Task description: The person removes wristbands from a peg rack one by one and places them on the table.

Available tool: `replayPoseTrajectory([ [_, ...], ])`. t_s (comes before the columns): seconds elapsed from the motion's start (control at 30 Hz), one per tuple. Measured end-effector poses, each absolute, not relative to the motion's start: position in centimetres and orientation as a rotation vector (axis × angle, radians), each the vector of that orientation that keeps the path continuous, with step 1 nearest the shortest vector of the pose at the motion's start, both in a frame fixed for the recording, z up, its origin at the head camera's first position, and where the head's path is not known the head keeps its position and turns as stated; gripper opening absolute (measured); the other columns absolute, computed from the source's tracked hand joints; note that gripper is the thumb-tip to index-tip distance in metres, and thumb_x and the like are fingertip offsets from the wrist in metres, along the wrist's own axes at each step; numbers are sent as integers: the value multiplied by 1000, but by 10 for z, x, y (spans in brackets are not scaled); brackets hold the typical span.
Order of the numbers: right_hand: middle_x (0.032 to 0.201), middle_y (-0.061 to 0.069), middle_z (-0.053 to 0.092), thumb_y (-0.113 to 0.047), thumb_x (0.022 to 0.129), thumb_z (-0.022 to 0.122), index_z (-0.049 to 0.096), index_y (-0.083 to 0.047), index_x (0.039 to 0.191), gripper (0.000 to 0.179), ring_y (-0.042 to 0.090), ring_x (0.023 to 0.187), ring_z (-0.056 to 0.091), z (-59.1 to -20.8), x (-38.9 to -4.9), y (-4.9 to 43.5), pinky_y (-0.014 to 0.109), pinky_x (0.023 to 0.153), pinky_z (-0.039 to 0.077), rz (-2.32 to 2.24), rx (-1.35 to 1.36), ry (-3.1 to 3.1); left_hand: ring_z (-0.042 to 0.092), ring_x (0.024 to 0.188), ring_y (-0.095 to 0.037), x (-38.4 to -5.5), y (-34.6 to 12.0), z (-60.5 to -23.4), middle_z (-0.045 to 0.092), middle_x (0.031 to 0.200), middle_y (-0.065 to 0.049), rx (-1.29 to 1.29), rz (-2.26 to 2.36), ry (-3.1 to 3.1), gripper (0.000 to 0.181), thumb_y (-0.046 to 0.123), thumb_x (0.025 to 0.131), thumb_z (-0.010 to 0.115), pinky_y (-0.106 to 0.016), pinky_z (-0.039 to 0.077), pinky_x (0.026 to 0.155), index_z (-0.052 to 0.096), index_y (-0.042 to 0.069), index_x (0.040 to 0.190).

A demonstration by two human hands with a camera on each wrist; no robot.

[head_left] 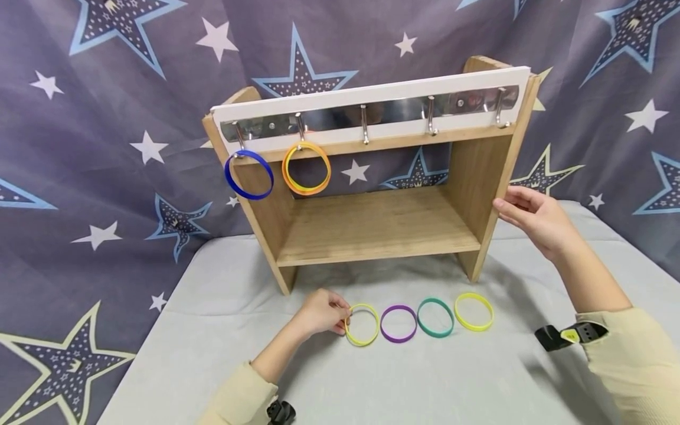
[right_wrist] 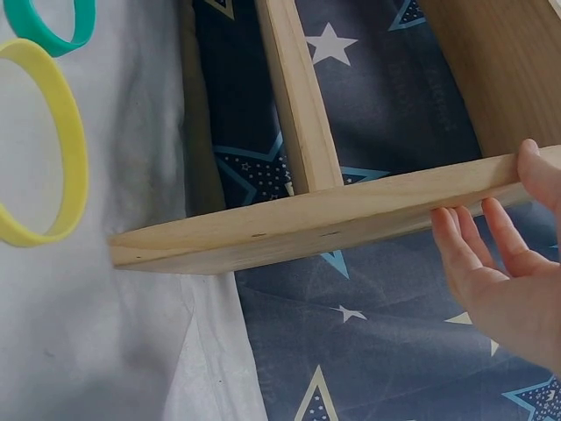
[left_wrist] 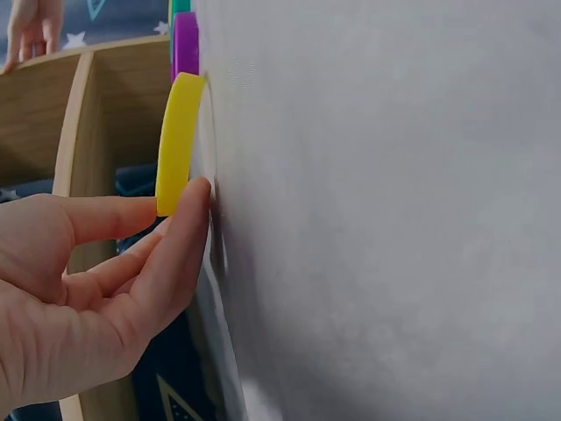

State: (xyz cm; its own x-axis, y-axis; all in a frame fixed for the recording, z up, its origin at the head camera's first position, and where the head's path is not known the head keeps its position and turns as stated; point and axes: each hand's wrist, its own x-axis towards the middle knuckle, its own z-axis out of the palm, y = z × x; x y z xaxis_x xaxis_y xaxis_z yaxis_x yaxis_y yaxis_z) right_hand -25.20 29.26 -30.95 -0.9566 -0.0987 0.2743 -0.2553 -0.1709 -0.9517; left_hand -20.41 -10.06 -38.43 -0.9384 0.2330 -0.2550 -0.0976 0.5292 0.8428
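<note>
My left hand (head_left: 322, 313) pinches the left edge of a yellow silicone wristband (left_wrist: 178, 140) between thumb and fingers, close to the tabletop. To its right lie a purple wristband (head_left: 398, 340), a teal wristband (head_left: 435, 334) and another yellow wristband (head_left: 474, 327) in a row. My right hand (head_left: 547, 227) holds the right side panel (right_wrist: 289, 219) of a wooden shelf (head_left: 379, 221), thumb at the front edge and fingers against the outer face. A blue wristband (head_left: 255, 196) hangs on the leftmost hook; yellow and orange wristbands (head_left: 308, 191) hang together on the second hook.
A metal hook strip (head_left: 393, 112) on a white board (head_left: 382, 91) runs along the top of the shelf; its three right hooks carry no bands. Grey cloth (head_left: 425, 383) covers the table. A star-patterned curtain (head_left: 133, 200) stands behind.
</note>
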Motion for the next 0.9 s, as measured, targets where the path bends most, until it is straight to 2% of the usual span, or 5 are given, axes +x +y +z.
replayPoseTrajectory([
  [0.2,92,-10,69,6,91,56,64,-18,104,29,0,86,66,-309,-253,293,12,77,56,2311,444,-1923,65,55,-10,-202,-100,-383,71,75,-14,199,1228,2537,11,3,87,64,-24,60,56,70,-6,91],
  [0.4,92,-9,70,6,91,56,65,-18,104,29,0,86,66,-310,-253,292,12,77,57,2330,447,-1909,61,53,-9,-201,-102,-377,71,69,-8,282,1015,2706,9,9,83,70,-18,49,49,74,2,86],
  [0.5,92,-9,70,5,91,57,64,-18,104,28,0,86,66,-309,-253,291,12,78,57,2330,447,-1911,61,57,-9,-202,-106,-374,71,71,-7,291,958,2747,12,13,83,71,-18,47,52,74,3,89],
  [0.7,93,-11,68,3,91,58,60,-20,107,28,-2,86,65,-309,-253,291,11,77,56,2295,419,-1947,65,71,-11,-206,-114,-368,72,85,-7,270,976,2776,22,19,85,70,-24,53,63,72,3,99],
  [0.9,94,-12,68,2,92,58,57,-19,108,27,-3,87,65,-310,-252,293,10,77,56,2279,402,-1972,64,78,-13,-208,-118,-353,72,86,-4,284,1054,2849,18,20,87,69,-26,54,69,71,7,98],
])
